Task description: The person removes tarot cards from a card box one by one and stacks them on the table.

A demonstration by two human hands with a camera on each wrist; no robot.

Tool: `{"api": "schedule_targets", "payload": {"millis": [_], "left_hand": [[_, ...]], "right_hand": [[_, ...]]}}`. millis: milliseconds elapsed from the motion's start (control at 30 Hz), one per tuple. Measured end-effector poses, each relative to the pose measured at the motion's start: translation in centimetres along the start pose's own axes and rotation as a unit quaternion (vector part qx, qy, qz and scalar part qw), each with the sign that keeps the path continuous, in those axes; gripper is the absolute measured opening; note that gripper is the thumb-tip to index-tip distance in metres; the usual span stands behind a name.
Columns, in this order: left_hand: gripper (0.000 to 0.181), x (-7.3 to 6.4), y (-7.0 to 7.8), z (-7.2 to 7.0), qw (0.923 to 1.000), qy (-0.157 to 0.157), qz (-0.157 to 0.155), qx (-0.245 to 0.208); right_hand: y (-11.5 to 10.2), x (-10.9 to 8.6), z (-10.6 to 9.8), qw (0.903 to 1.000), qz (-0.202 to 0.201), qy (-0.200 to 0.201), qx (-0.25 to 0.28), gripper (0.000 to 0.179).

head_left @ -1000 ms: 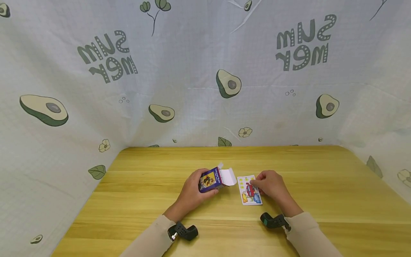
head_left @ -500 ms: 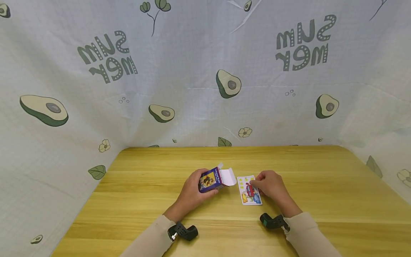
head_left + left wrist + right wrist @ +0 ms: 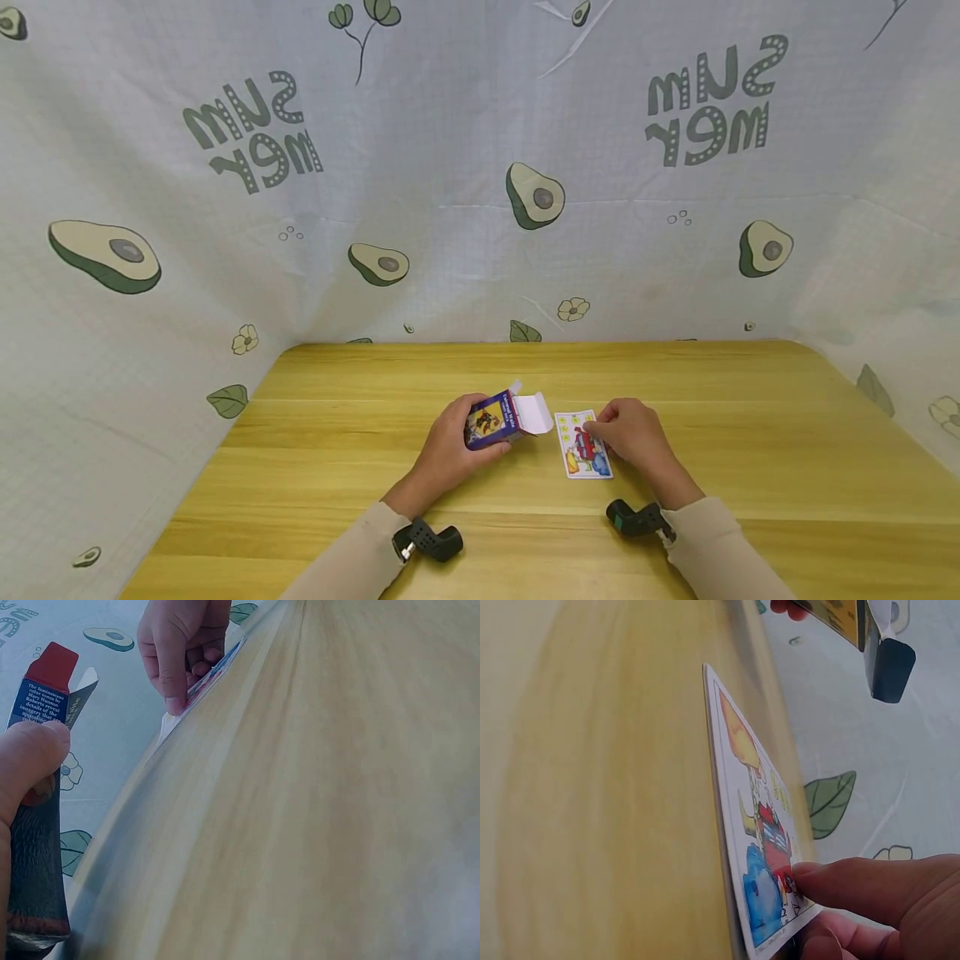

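Note:
My left hand grips a small purple tarot card box with a picture on its front. The box's end flap hangs open toward the right, and print on one side shows in the left wrist view. To the right of the flap is a tarot card, face up, with a red, yellow and blue picture. My right hand pinches its right edge, thumb on the face and curled fingers at the edge. Whether more cards lie beneath it I cannot tell.
The wooden table stretches out around both hands. Behind it hangs a pale curtain printed with avocados and letters. Each wrist carries a black camera mount, one left and one right.

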State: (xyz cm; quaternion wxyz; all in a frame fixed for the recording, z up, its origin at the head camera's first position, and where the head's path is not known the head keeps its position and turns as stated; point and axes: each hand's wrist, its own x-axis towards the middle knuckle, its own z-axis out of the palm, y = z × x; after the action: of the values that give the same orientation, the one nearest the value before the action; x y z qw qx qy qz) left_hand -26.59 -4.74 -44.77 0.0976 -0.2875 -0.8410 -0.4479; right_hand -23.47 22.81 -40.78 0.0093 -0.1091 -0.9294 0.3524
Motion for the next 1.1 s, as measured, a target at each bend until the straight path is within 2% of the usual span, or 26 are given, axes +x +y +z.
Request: {"api": "schedule_targets", "payload": {"millis": [500, 900, 1100], "left_hand": [[0.070, 0.05, -0.01, 0.02, 1.0000, -0.002, -0.002, 0.000], [0.071, 0.09, -0.06, 0.05, 1.0000, 0.001, 0.005, 0.002], [0.071, 0.05, -0.10, 0.05, 1.0000, -0.002, -0.002, 0.003]], "right_hand": [[-0.10, 0.01, 0.13, 1.0000, 0.000, 0.004, -0.008, 0.025], [-0.34, -0.21, -0.72, 0.9997, -0.005, -0.010, -0.020, 0.027], [-0.34, -0.18, -0.58, 0.9996, 0.002, -0.014, -0.024, 0.027]]}}
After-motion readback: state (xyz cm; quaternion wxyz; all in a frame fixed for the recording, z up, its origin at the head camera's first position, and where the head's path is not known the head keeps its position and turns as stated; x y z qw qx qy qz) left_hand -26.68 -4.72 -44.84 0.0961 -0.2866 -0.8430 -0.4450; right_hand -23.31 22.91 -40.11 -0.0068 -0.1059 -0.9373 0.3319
